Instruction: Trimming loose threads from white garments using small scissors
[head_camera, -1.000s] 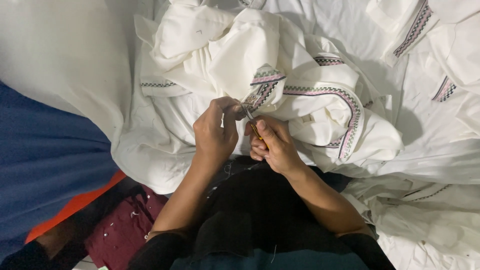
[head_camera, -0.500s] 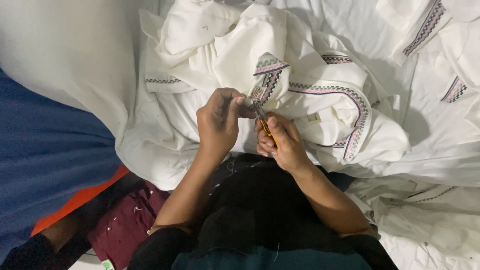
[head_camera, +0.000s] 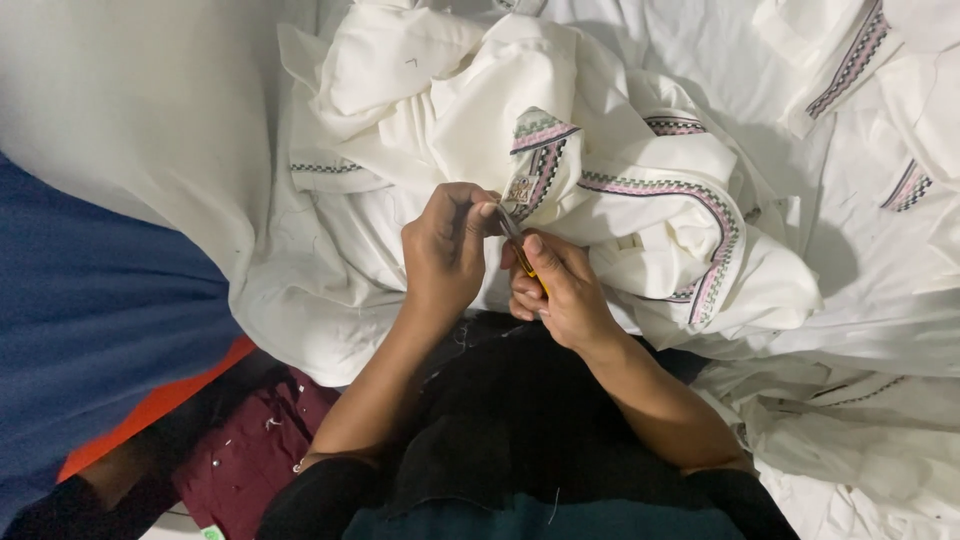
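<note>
A white garment (head_camera: 640, 200) with pink, black and green woven trim lies bunched in front of me. My left hand (head_camera: 445, 245) pinches the trimmed placket edge (head_camera: 530, 170) of it. My right hand (head_camera: 560, 285) is closed on a small thread snipper with a yellow handle (head_camera: 525, 262), its metal tip pointing up at the trim beside my left fingertips. Both hands meet over my lap, which is covered in black cloth (head_camera: 510, 420).
More white garments with the same trim (head_camera: 860, 60) are piled at the right and far side. A blue and orange cloth (head_camera: 100, 330) lies at the left, a maroon cloth (head_camera: 250, 460) below it. Plain white fabric (head_camera: 130, 100) fills the upper left.
The view has shifted slightly. My hands have stayed together at the trim, with the left fingers regripping the fabric edge and the snipper tip held close to it.
</note>
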